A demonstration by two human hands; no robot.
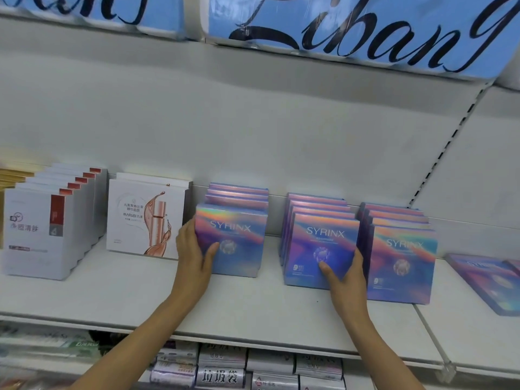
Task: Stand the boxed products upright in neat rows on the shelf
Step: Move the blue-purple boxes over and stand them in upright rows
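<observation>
1. While both arms reach onto the white shelf (112,299), the left hand (194,257) clasps the front SYRINX box of the left row (239,243), thumb across its face.
2. The right hand (347,280) pinches the front SYRINX box of the middle row (318,243) at its lower right corner.

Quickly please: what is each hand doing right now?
Left hand: grips the front iridescent blue-purple SYRINX box of the left row.
Right hand: grips the front iridescent SYRINX box of the middle row.
</observation>
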